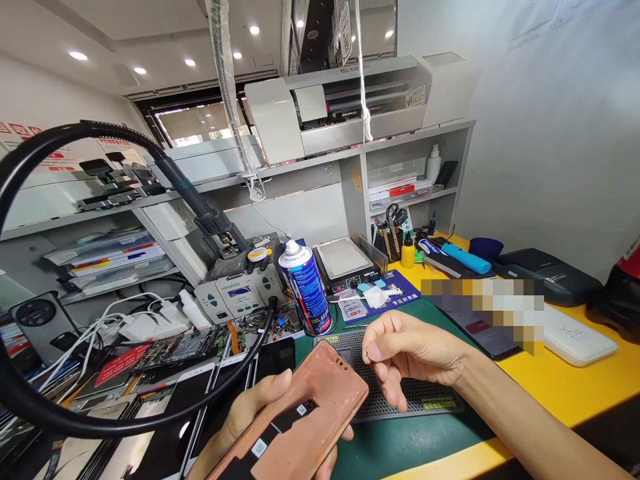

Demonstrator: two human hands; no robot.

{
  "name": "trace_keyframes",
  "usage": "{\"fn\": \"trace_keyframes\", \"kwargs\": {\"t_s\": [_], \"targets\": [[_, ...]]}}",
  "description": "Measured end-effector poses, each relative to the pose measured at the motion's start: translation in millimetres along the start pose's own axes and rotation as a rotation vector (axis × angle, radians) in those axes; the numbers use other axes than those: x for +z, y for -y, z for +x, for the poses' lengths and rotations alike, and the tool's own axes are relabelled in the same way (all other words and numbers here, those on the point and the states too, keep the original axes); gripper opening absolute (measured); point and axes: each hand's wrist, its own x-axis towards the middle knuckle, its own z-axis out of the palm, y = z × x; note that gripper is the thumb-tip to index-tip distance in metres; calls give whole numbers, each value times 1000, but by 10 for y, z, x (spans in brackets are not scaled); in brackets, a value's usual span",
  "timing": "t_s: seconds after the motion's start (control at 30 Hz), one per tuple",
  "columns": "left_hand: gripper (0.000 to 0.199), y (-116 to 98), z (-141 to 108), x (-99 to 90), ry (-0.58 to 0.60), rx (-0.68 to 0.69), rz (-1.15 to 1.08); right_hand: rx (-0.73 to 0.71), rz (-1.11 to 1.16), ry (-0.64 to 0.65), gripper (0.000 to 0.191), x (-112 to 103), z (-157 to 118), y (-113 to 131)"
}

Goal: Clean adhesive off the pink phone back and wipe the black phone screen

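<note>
My left hand [255,403] is wrapped around a copper-coloured phone back panel [320,400], thumb on its left edge and fingertips showing at its right edge. The panel is tilted, with black patches and small white labels on its face and small openings near the top. My right hand [410,350] hovers just right of the panel's top end, thumb and index finger pinched together; what is between them, if anything, is too small to make out. Beneath the hands lies a grey perforated pad [430,393] on a green mat [400,447].
A blue spray can [306,290] stands behind the panel. Phones and circuit boards [185,350] crowd the left, under a curved black hose [75,427]. A dark phone [480,327] and white power bank [580,337] lie right. A heating plate [343,257] sits farther back.
</note>
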Motion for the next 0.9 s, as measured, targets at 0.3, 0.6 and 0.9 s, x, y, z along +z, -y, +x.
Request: {"fn": "trace_keyframes", "kwargs": {"t_s": [0.3,0.6,0.9], "targets": [[84,-202,96,42,152,-108,34,-6,23,24,11,-10,5,-1],[35,-202,264,-143,266,-129,108,-36,30,-18,22,-20,10,14],[41,-160,220,-210,116,130,99,-43,0,-157,31,-50,71,-22]]}}
